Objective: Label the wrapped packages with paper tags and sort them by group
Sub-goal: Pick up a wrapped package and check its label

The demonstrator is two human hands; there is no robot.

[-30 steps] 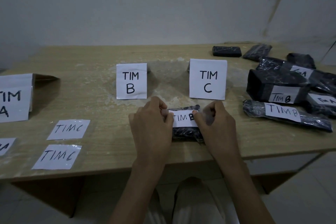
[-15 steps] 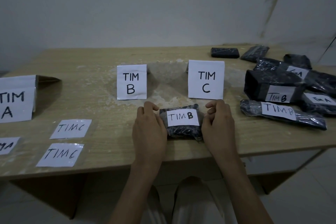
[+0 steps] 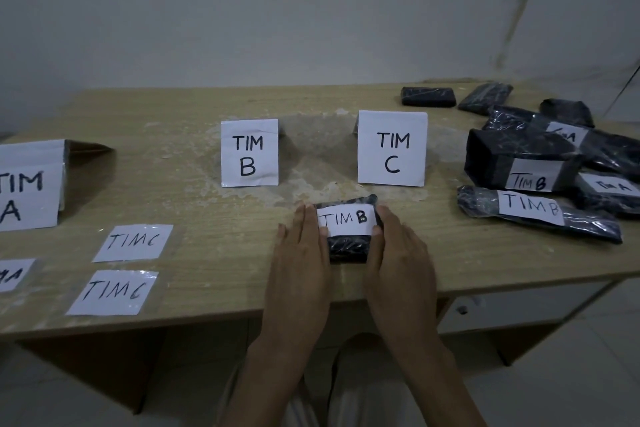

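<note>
Head view, looking down at a wooden table point(image 3: 214, 263). I see the small black wrapped package point(image 3: 347, 250) near the front edge, centre, w/ a white paper tag point(image 3: 346, 220) reading "TIM B" on its top. Left grip point(image 3: 301, 253) and right grip point(image 3: 398, 253) are both bare hands, fingers straight, pressed flat against the package's left & right sides, thumbs touching the tag's ends; neither is curled round anything. Risks, as I judge them: the package sits before the gap between the upright TIM B sign point(image 3: 249, 152) and TIM C sign point(image 3: 392, 149), so a careless push fwd could land it w/ the wrong group or tip a sign over. If the tag ends aren't stuck down, they may lift once the thumbs leave. It's also near the table's front edge, so a pull back could drop it. Far left stands a TIM A sign point(image 3: 27, 187), partly out of frame. Two loose "TIM C" tags point(image 3: 133, 242) lie flat near left; they look shiny, maybe taped, and could cling to a wrist. Containers: no bins or trays visible; groups are marked by signs only. Brown cardboard shows behind the TIM A sign, can't tell if it's a box. At right a mixed pile of packages point(image 3: 519, 163), some tagged TIM B, some TIM A, unlabelled ones behind.
</note>
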